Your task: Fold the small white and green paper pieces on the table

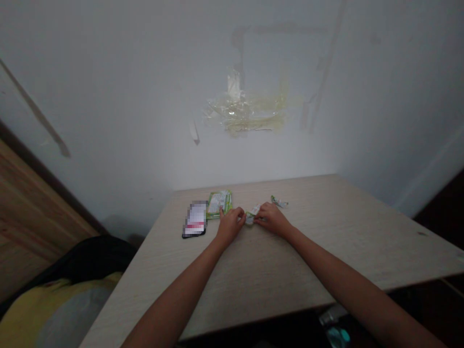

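Because the small crumpled green-and-white wrapper piece (250,218) looks light and thin, I judge it needs holding from both sides: my left grip (230,226) appears closed on its near-left end, my right grip (274,220) is pinched on the opposite end. Piece located between the two sets of fingertips, just above or on the pale wood-grain tabletop (253,270); exact contact cannot be told. Low wrists probably steady the pinch. One left finger overlaps the lower edge of the flat green-and-white printed packet (219,199); whether it presses there, cannot tell. Packet lies flat beside the black-edged phone with a pale screen (196,218). Twisted green-and-white scrap (279,202) lies beyond my right knuckles, presumably out of the fingers' way.
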The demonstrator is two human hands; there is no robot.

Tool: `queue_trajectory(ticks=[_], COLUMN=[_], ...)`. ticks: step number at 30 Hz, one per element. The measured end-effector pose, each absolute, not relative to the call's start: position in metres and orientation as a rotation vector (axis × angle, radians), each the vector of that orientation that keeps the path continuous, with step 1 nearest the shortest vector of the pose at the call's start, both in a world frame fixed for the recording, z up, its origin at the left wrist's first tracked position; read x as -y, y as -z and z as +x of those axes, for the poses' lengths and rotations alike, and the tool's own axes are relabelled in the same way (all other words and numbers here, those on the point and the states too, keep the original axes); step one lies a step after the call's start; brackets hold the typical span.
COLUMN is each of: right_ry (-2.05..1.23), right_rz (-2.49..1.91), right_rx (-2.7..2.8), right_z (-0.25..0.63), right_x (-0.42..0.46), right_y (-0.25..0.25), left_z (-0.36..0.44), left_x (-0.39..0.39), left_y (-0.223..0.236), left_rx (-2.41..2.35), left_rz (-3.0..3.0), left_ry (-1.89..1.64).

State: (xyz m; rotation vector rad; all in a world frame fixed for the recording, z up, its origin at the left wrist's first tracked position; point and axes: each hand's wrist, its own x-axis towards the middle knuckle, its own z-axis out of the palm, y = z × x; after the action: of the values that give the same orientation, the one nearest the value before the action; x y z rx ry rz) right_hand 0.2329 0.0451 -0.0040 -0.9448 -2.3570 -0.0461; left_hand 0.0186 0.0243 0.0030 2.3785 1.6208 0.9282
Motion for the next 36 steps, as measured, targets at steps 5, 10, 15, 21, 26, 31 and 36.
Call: queue_trajectory(ticks=[5,10,15,21,26,31,36], right_ry=[-0.059,-0.203,-0.313,-0.346,-0.347,-0.335,-0.375], right_rz=[-0.941,-0.938,-0.934,-0.946,-0.965,-0.946,-0.905], right_rx=[2.332,2.277,2.25,2.271,2.284,2.291,2.297], right_z=[0.234,0.237,0.238,0.237,0.237,0.239,0.24], right_x=[-0.05,-0.053,-0.052,-0.049,-0.048,-0.05,-0.052], right_y=[0.012,0.016,0.014,0.01,0.01,0.012,0.013], left_z=[0.019,0.02,0.02,0.021,0.02,0.018,0.017], left_x=[-0.023,-0.021,-0.021,-0.018,-0.019,-0.021,-0.02], left_y=[-0.003,-0.005,-0.006,-0.01,-0.004,0.0,-0.004], left_rx=[-1.782,-1.928,-1.837,-1.678,-1.697,-1.753,-1.627], left_rz=[2.365,2.329,2.307,2.503,2.578,2.539,2.604], left_ry=[-0.991,-1.007,-0.971,-0.841,-0.824,-0.782,-0.722])
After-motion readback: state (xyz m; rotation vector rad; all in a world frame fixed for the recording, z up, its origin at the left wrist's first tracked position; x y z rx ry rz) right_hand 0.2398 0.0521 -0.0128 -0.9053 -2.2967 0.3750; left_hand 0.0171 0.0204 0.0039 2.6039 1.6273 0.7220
